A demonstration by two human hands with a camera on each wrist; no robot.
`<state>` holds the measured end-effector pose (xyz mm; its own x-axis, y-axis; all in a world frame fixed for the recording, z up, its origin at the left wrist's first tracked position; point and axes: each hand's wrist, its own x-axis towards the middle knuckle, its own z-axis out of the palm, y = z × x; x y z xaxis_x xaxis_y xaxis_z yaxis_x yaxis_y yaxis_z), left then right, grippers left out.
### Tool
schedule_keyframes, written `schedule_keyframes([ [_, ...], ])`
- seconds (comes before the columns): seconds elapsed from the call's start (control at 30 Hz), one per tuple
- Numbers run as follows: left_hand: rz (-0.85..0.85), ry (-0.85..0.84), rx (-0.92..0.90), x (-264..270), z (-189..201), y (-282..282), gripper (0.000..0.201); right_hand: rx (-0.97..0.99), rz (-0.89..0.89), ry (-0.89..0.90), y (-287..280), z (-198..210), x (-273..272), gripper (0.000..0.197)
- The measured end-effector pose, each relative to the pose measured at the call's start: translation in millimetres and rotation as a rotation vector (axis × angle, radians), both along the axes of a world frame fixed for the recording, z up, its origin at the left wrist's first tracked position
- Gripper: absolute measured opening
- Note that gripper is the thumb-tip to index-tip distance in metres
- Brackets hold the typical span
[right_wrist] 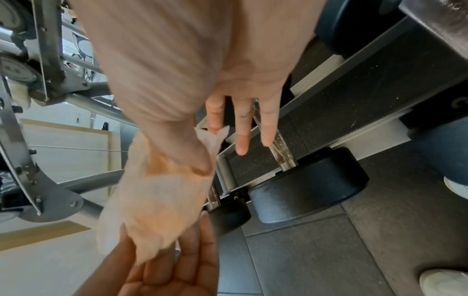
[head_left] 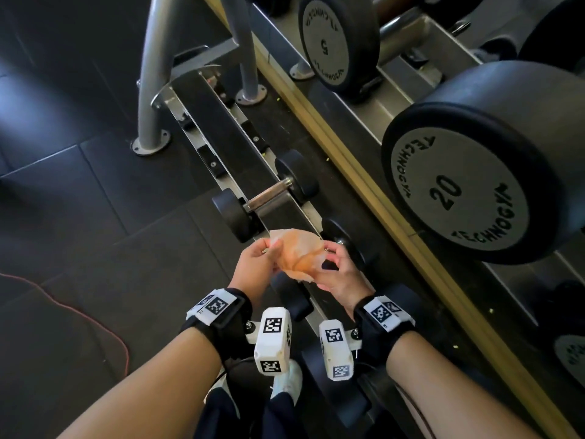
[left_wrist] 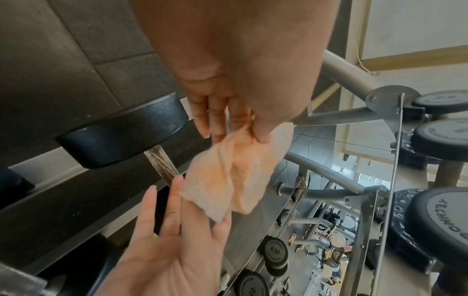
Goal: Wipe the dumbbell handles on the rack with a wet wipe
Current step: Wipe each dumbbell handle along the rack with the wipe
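Both hands hold a pale orange wet wipe [head_left: 300,255] stretched between them, just above the low rack [head_left: 240,160]. My left hand [head_left: 269,248] pinches one edge between thumb and fingers [left_wrist: 240,136]. My right hand [head_left: 329,251] pinches the other edge between thumb and index finger [right_wrist: 210,148], its other fingers straight. A small black dumbbell lies on the rack beyond the hands, its metal handle [head_left: 269,198] bare. A second dumbbell sits right under the hands, with one head [head_left: 348,245] showing and its handle [right_wrist: 281,152] below my right fingers.
Large dumbbells marked 20 [head_left: 468,191] and 5 [head_left: 332,42] sit high on the right. Grey rack legs [head_left: 152,90] are bolted to the dark tiled floor. A red cable [head_left: 79,312] trails on the left. My white shoes [head_left: 288,381] stand beside the rack.
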<state>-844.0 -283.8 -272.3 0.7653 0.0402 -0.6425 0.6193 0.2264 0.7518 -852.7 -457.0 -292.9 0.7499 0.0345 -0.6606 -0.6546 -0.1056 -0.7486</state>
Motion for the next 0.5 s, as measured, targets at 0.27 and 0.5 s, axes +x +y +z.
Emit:
schedule_keyframes([
  [0.27,0.063,-0.015,0.048,-7,-3,8,0.027,0.117,0.083,0.054,4,10,-1,0.044],
  [0.5,-0.074,-0.002,0.039,-14,-8,7,0.025,0.160,-0.040,0.020,3,2,-5,0.025],
])
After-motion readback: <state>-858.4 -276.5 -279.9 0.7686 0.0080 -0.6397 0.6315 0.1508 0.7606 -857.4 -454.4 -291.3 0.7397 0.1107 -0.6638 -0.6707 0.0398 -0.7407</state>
